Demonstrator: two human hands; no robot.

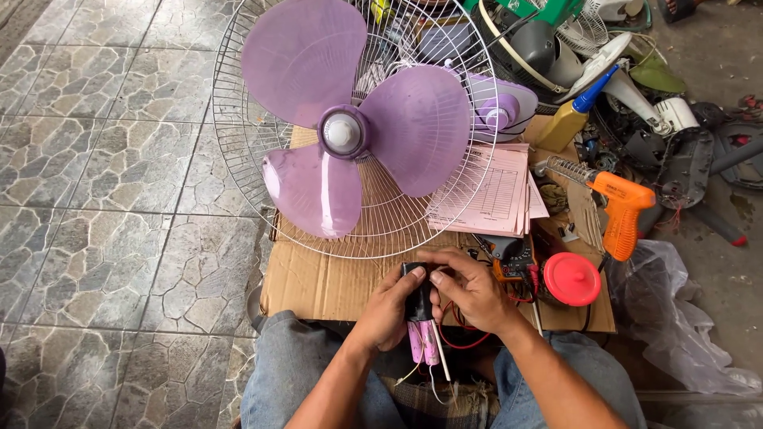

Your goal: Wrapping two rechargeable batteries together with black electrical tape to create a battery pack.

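Both hands meet low in the middle, just above the person's knees in faded blue jeans (294, 373). The left hand (387, 311) comes up from below, wrist bent, fingers curled in a tight grip around the small black block with 2 pink cylindrical cells taped beneath it (420, 318). The right hand (470, 291) reaches across from the other side, thumb and fingertips pinched narrow on the top of that same block. The pink cells point down toward the lap, with thin white wires (439, 367) trailing from them and a red wire (461, 342) looping under the right wrist.

The block sits right at the near edge of the flat brown cardboard sheet (318, 286) that serves as the tabletop. Just beyond the hands lies the pale purple 3-blade plastic fan (358, 127) inside its round white wire guard (238, 151), filling most of the cardboard. To its right, a stack of pink printed paper forms (485, 191) is tucked partly under the guard. Just beside the right hand sits an orange and black multimeter (513, 266), then a round red plastic lid (571, 279). Farther right, an orange soldering gun (621, 208) and a yellow squeeze bottle with a blue nozzle (574, 117). Behind those, a heap of fan parts (572, 48). Grey stone-pattern floor tiles (103, 175) stretch away to the left.
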